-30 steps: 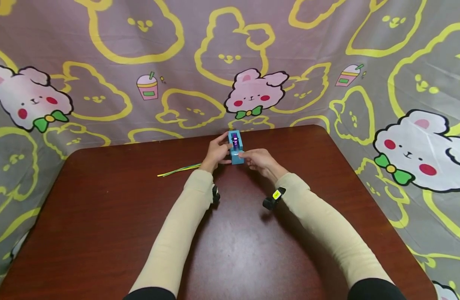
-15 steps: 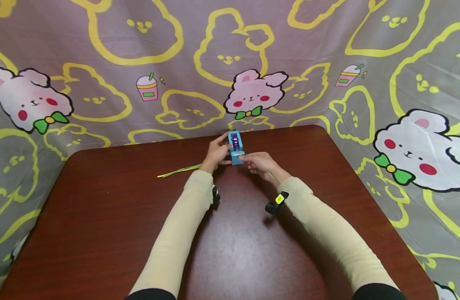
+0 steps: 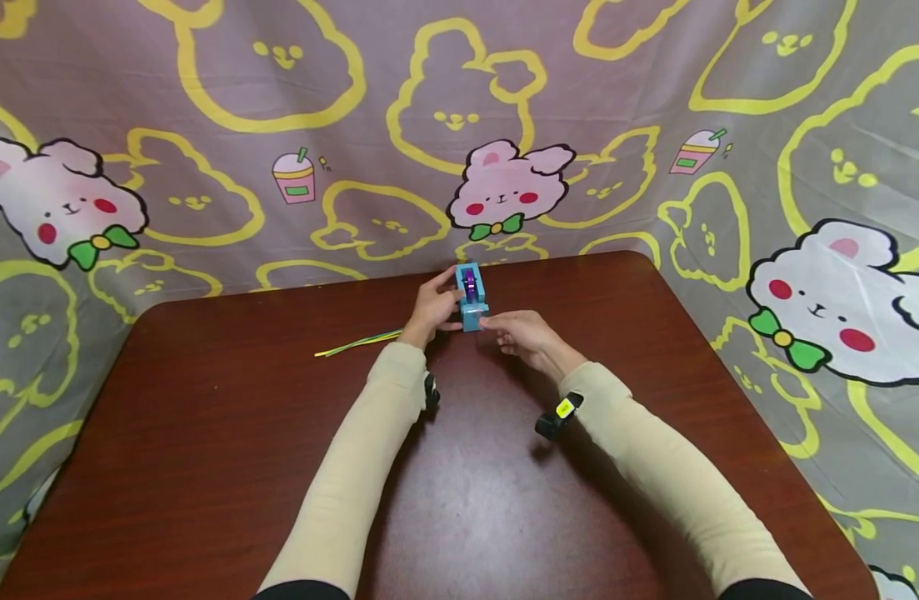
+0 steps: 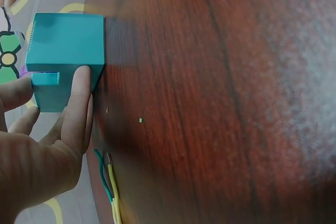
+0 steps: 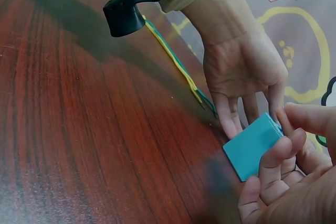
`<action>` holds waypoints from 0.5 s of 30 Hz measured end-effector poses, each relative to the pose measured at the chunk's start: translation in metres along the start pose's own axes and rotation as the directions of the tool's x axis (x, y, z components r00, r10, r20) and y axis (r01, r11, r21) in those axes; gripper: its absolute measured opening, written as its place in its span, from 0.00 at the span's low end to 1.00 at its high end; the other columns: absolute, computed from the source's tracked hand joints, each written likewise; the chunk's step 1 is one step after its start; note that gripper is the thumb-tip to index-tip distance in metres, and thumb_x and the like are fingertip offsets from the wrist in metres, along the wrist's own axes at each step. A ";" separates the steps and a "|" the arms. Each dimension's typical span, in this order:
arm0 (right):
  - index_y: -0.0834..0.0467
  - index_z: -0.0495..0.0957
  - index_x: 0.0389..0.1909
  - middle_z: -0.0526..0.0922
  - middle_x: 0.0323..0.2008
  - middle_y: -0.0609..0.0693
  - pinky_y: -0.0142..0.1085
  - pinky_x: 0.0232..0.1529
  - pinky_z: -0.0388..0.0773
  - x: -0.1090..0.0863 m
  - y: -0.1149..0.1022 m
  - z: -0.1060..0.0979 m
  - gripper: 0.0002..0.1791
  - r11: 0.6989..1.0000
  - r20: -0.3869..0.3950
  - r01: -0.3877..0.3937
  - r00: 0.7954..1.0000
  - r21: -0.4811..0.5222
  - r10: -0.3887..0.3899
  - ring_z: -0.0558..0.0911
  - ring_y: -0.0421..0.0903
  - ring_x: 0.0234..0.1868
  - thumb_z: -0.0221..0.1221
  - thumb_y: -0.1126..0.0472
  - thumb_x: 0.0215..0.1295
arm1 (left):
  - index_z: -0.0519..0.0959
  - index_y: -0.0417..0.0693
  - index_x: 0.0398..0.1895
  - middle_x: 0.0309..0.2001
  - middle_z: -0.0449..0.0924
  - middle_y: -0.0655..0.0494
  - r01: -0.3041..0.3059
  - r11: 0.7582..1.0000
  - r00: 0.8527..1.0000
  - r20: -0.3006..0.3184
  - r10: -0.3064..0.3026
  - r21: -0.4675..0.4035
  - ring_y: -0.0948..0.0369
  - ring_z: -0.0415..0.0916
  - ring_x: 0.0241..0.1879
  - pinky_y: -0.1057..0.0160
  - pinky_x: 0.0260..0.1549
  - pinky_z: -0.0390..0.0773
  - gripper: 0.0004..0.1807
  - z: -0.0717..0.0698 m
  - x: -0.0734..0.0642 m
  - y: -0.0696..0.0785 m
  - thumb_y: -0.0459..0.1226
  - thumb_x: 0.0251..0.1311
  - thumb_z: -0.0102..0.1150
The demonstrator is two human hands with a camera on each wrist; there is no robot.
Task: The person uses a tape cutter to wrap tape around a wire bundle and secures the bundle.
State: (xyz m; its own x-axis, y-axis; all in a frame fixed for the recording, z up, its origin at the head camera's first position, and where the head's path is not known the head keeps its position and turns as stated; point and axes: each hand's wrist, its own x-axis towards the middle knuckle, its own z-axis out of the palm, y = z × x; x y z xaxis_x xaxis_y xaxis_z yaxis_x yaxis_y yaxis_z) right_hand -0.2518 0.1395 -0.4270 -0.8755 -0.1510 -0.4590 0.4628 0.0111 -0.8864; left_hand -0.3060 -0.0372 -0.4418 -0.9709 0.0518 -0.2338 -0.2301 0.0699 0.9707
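A blue tape dispenser (image 3: 472,323) with a purple reel (image 3: 470,286) stands at the far side of the table. My left hand (image 3: 432,310) grips it from the left; in the left wrist view the fingers lie along the side of the blue body (image 4: 65,40). At its front right corner, my right hand (image 3: 532,335) pinches with thumb and index finger at the serrated edge. A small shiny bit of clear tape (image 5: 277,123) shows there in the right wrist view, partly hidden by the fingertips. The other right fingers are curled beside the dispenser.
Left of the left hand lie yellow and green wires (image 3: 357,342) with a bare end. Tiny scraps (image 4: 140,120) dot the brown table (image 3: 227,433). A printed cloth (image 3: 399,100) hangs close behind the table's far edge and along the sides.
My right hand has moved slightly right and toward me, its fingertips sliding lower along the dispenser's front. The purple reel has turned. My left hand stays in place on the dispenser.
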 end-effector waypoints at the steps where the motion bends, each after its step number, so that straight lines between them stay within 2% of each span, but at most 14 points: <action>1: 0.58 0.82 0.31 0.76 0.23 0.46 0.36 0.38 0.73 -0.001 0.000 0.000 0.07 1.000 0.004 0.003 1.000 0.003 -0.003 0.75 0.42 0.26 0.66 0.60 0.67 | 0.66 0.62 0.76 0.64 0.72 0.48 0.000 1.000 1.000 -0.001 0.000 0.000 0.51 0.75 0.44 0.45 0.37 0.84 0.32 0.000 0.000 0.000 0.33 0.70 0.55; 7: 0.58 0.86 0.32 0.81 0.27 0.47 0.35 0.36 0.73 -0.006 0.003 -0.001 0.06 0.999 0.026 0.014 1.000 0.032 -0.015 0.75 0.40 0.25 0.66 0.61 0.67 | 0.66 0.63 0.76 0.64 0.72 0.48 0.003 1.000 1.000 0.003 -0.003 0.006 0.51 0.76 0.45 0.46 0.36 0.84 0.32 0.000 0.000 0.001 0.34 0.71 0.55; 13: 0.58 0.86 0.33 0.80 0.25 0.46 0.34 0.35 0.73 -0.009 0.006 -0.002 0.05 0.998 0.042 0.015 0.999 0.061 -0.018 0.74 0.39 0.23 0.64 0.62 0.68 | 0.66 0.64 0.76 0.64 0.72 0.48 0.008 1.000 1.000 0.007 -0.008 0.005 0.50 0.76 0.46 0.46 0.36 0.84 0.31 0.000 0.000 0.001 0.34 0.71 0.55; 15: 0.60 0.85 0.36 0.80 0.26 0.46 0.34 0.36 0.73 -0.010 0.007 -0.002 0.05 0.998 0.039 0.010 0.999 0.063 -0.012 0.74 0.39 0.24 0.65 0.62 0.68 | 0.66 0.64 0.76 0.64 0.72 0.48 0.008 1.000 1.000 0.007 -0.008 0.004 0.49 0.76 0.46 0.47 0.36 0.84 0.31 0.000 0.000 0.001 0.34 0.71 0.55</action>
State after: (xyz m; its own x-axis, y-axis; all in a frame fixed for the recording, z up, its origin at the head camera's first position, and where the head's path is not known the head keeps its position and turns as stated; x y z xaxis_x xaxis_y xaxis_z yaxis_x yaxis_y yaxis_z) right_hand -0.2399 0.1432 -0.4284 -0.8749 -0.1900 -0.4455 0.4622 -0.0530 -0.8852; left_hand -0.3064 -0.0373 -0.4411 -0.9686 0.0583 -0.2417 -0.2372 0.0740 0.9686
